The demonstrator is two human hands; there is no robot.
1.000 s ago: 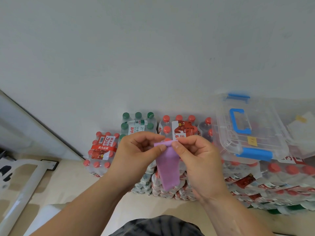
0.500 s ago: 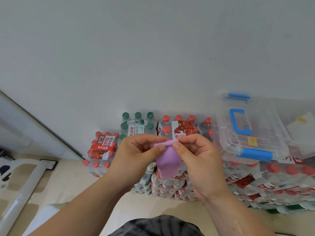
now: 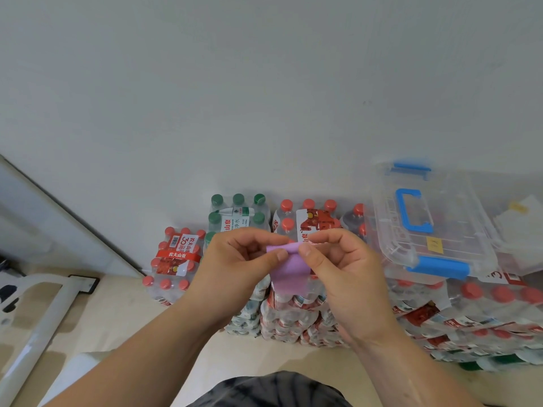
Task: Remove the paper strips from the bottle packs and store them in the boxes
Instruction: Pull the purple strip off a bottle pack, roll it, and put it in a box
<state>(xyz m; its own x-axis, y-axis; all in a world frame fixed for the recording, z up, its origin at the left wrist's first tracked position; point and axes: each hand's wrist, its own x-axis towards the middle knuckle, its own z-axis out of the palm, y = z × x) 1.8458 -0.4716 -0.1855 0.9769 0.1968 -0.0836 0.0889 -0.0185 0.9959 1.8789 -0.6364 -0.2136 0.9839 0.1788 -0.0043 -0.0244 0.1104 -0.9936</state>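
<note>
The left hand (image 3: 235,268) and right hand (image 3: 343,270) pinched the paper strip (image 3: 289,270) by its top edge; it looked light, limp, tearable.

Bright even light, soft shadows, wide-angle edge distortion.

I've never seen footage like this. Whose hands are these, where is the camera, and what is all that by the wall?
No machine here: a person wears a wide-angle camera on the head, so you look down along their forearms. The left hand and right hand pinch the top edge of a purple paper strip, which hangs between them. Beyond, on the pale floor against the white wall, stand shrink-wrapped packs of plastic bottles, some red-capped, one green-capped pack. A clear plastic box with a blue handle and blue latches rests on the packs at the right.
</note>
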